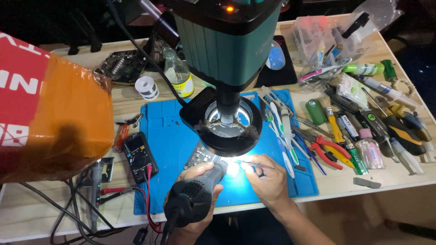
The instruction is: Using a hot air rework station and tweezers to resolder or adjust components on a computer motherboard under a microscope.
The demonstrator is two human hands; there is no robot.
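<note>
Wooden bench top (pixel 345 183) strewn with tools carries a blue rubber work mat (pixel 168 136), on which your 2 hands meet beneath a green-bodied microscope with a black ring light (pixel 229 129); the lamp throws its brightest patch exactly where both tool tips converge. Your left hand (pixel 195 181) is wrapped fully around the grey-black handle of a hot-air tool (pixel 193 197), its nozzle angled up toward the lit spot and its cable trailing off the near edge, so the cord stays clear of the work. Your right hand (pixel 268 179) pinches a pair of thin metal tweezers (pixel 254 164) closed between thumb and fingers, with the tips at the glare; whether they hold a part cannot be told. A small circuit board (pixel 200 156) lies on the mat just left of the light patch, partly under the ring light. A black multimeter with red leads (pixel 140 156) rests at the mat's left edge, red-handled pliers (pixel 324 149) and screwdrivers (pixel 404 131) lie to the right, and an orange-and-red box (pixel 50 118) fills the left foreground.
</note>
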